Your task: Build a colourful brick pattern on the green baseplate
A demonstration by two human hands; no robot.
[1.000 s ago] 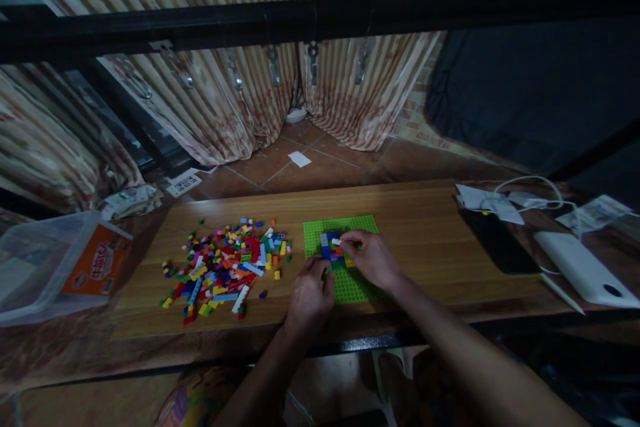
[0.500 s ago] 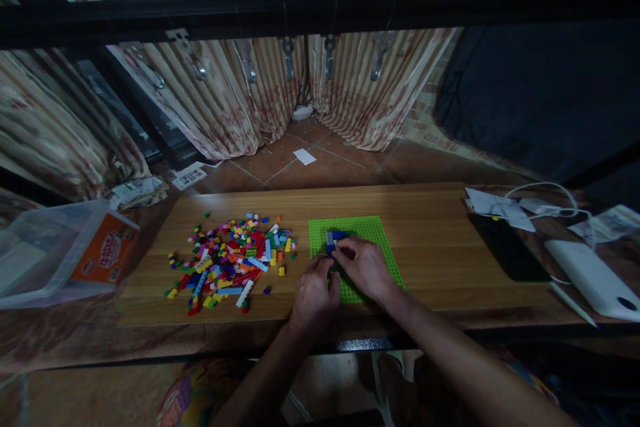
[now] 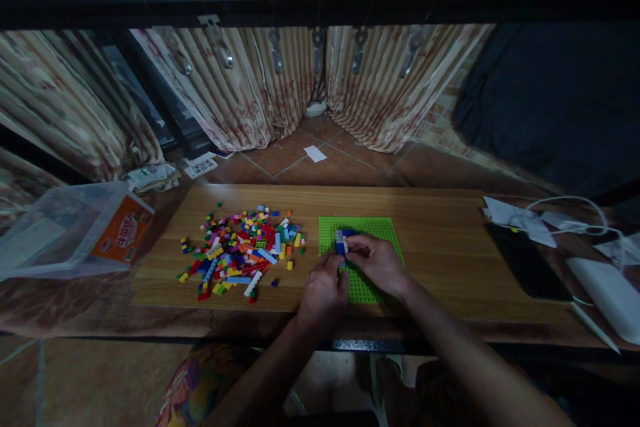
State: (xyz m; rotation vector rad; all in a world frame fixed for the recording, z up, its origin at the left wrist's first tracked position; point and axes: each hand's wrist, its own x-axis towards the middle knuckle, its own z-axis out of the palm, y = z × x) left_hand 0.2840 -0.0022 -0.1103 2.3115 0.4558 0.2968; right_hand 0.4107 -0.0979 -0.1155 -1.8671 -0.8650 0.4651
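A green studded baseplate (image 3: pixel 370 290) lies on the wooden board, with a low row of blue building bricks (image 3: pixel 340 248) on it. At the row's upper end, one brick looks grey and more blue extends to the right. My left hand (image 3: pixel 324 287) is closed, its fingertips against the near end of the blue bricks. From the right, my right hand (image 3: pixel 376 260) pinches a small whitish brick (image 3: pixel 345 245) beside the blue row. My fingers hide part of the bricks and of the baseplate.
Loose coloured bricks (image 3: pixel 245 253) lie spread on the board (image 3: pixel 430 227) to the left. A clear plastic bin (image 3: pixel 65 227) with an orange label stands at far left. To the right are a black phone-like slab (image 3: pixel 530 267), a white device (image 3: pixel 605 297), cables and papers.
The view has shifted, so most things sit slightly further right. My right fingers have drawn back a little, and the whitish brick now shows at their tips. My left hand stays by the blue bricks.
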